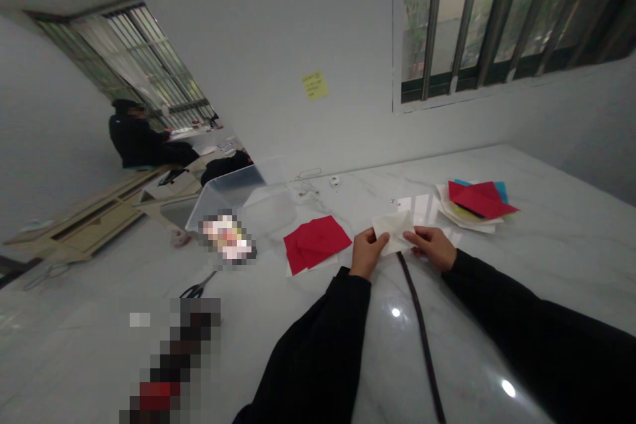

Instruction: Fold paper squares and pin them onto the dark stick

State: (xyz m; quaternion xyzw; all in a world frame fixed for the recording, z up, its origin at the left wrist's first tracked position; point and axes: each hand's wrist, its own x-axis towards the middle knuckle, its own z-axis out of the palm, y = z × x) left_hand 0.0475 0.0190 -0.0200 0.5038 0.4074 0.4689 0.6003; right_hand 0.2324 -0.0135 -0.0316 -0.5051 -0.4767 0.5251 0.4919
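A cream-white square sheet (392, 228), paper or felt, is held up over the table between both hands. At its left edge my left hand (366, 253) is closed, thumb on the near face. On the right side my right hand (433, 246) pinches the same sheet between thumb and fingers. A dark strap or cord (418, 318) runs from below the sheet toward me. Left of my left hand lie red sheets (318, 242) over a pale one. Beyond my right hand sits a stack of coloured sheets (479, 200), red on top, with blue, yellow and white showing.
Scissors (196, 288) lie on the marble-patterned table (561, 258) at left, near blurred-out items. A clear plastic bin (233, 195) stands behind them. A small white adapter (334, 181) and cable rest by the wall. Another person (136, 136) sits at the far left.
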